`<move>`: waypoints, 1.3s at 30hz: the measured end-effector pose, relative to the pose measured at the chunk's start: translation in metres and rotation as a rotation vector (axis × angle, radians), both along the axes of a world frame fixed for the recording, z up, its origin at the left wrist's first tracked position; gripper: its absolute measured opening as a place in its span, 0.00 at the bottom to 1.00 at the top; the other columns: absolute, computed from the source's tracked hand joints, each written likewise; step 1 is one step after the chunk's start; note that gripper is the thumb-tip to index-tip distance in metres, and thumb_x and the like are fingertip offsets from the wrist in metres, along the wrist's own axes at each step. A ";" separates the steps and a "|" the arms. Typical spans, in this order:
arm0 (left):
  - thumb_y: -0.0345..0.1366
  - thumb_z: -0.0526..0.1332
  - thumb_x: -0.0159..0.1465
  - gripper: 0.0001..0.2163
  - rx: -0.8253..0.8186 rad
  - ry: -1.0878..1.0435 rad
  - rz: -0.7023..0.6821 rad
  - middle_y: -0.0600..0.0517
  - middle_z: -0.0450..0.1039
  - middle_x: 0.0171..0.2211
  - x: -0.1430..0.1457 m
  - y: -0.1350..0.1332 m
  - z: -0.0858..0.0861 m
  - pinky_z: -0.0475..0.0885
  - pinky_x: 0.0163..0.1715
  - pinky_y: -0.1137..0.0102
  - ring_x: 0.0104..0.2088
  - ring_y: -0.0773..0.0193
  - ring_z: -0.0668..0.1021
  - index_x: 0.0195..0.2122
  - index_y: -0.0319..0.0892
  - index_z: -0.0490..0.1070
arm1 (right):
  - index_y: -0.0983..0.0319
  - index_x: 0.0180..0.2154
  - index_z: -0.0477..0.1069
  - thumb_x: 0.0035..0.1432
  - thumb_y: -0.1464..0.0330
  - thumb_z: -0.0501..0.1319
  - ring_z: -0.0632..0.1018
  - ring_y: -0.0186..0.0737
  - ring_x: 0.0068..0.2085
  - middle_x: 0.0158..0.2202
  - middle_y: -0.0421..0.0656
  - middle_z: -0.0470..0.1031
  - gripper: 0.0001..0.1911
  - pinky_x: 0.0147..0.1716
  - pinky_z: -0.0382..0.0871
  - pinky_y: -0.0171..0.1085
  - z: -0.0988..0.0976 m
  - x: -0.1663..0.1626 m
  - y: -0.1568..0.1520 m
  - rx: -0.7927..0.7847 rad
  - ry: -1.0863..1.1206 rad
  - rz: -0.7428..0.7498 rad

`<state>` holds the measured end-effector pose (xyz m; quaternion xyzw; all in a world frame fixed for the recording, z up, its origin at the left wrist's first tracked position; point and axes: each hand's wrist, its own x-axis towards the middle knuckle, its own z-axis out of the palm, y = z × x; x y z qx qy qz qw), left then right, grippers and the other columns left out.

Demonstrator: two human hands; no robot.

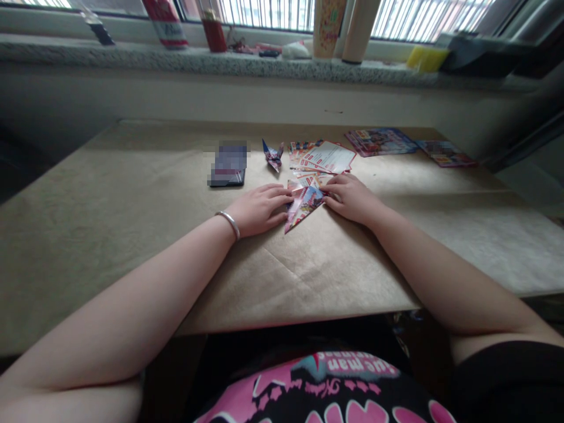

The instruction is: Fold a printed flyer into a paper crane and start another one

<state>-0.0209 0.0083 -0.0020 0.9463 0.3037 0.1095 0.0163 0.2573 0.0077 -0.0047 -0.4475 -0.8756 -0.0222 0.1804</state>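
A sheet of colourful printed paper (304, 207), folded with a point toward me, lies on the table between my hands. My left hand (261, 210), with a silver bangle at the wrist, rests beside it with spread fingers touching its left edge. At the right corner, my right hand (351, 197) has its thumb and fingers closed on the paper. Just beyond stands a folded paper crane (274, 156). Several fanned printed cards (328, 157) lie behind the folded paper, some reaching close to my right fingertips.
A dark phone-like slab (229, 164), partly blurred out, lies left of the crane. Printed booklets (381, 142) and another printed stack (447, 153) sit at the back right of the table (132, 223). Bottles and a tall tumbler (360, 29) stand on the stone windowsill (247, 66).
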 end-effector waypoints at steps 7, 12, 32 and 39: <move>0.44 0.53 0.68 0.20 -0.037 0.036 0.058 0.45 0.66 0.62 0.004 -0.004 0.002 0.55 0.65 0.50 0.62 0.52 0.67 0.57 0.40 0.68 | 0.62 0.39 0.80 0.59 0.65 0.59 0.76 0.48 0.46 0.41 0.50 0.78 0.13 0.52 0.67 0.47 -0.008 -0.009 0.004 -0.099 0.261 -0.157; 0.44 0.52 0.68 0.19 -0.008 0.058 0.143 0.47 0.69 0.59 0.009 -0.012 0.004 0.46 0.67 0.46 0.61 0.52 0.68 0.56 0.44 0.69 | 0.61 0.33 0.78 0.62 0.55 0.54 0.78 0.45 0.42 0.37 0.45 0.80 0.20 0.47 0.70 0.43 -0.005 -0.004 0.007 -0.265 0.597 -0.149; 0.45 0.52 0.68 0.24 -0.027 -0.006 0.125 0.43 0.66 0.56 0.008 -0.008 -0.001 0.57 0.64 0.56 0.60 0.52 0.64 0.63 0.42 0.63 | 0.58 0.49 0.76 0.57 0.61 0.64 0.73 0.48 0.57 0.53 0.47 0.76 0.19 0.60 0.63 0.49 -0.003 0.009 0.003 -0.240 0.152 0.186; 0.49 0.50 0.68 0.32 -0.097 -0.033 0.242 0.40 0.51 0.68 0.007 -0.004 -0.005 0.49 0.68 0.55 0.68 0.49 0.53 0.68 0.36 0.50 | 0.55 0.60 0.68 0.56 0.57 0.66 0.67 0.52 0.64 0.62 0.48 0.67 0.32 0.63 0.61 0.51 -0.007 0.005 0.001 -0.323 0.135 0.096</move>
